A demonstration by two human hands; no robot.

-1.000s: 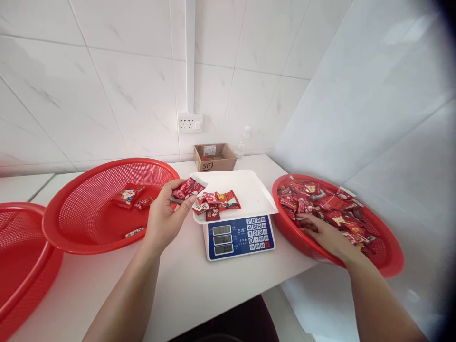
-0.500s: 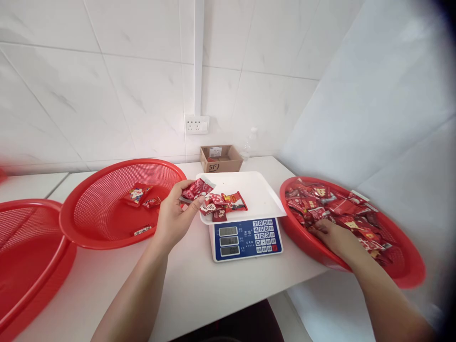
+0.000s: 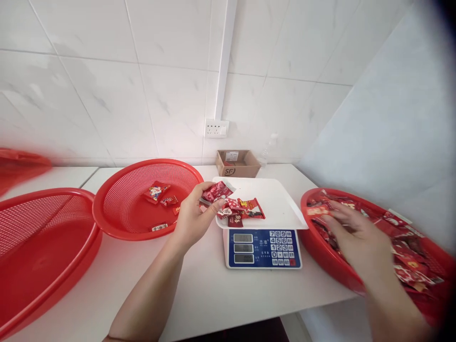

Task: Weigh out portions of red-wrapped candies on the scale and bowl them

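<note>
Left hand (image 3: 194, 216): we pinch a pink-red packet (image 3: 216, 191) between thumb and fingers, at the left edge of the weighing pan; we cannot tell whether a second wrapper lies beneath it.
Right hand (image 3: 363, 240): we have thumb and fingertips closed on a red-and-white packet (image 3: 318, 210), over the left side of the right-hand basket; the hand is blurred, so we cannot read the print.
Weighing pan (image 3: 281, 202): we see it white and shallow, with a small cluster of red packets (image 3: 252, 209) overlapping on its left half, just beside our left fingers.
Scale (image 3: 263, 249): we have it squarely before us under the pan, blue panel and number keys toward us; its three display windows (image 3: 243, 248) are too faint for us to read.
Right-hand basket (image 3: 333, 268): we see a heap of red packets (image 3: 409, 259) inside it, and our right forearm crosses its near side.
Middle basket (image 3: 116, 206): we see a few loose packets (image 3: 156, 192) on its floor, left of our left hand.
Far-left basket (image 3: 42, 270): we see it red too, beside the middle one and cut off by the view's edge.
Behind: we see an open cardboard box (image 3: 242, 171) marked SF, a clear bottle (image 3: 265, 154) beside it and a wall socket (image 3: 216, 128) above.
Table (image 3: 210, 289): we see its white top under all three baskets.
</note>
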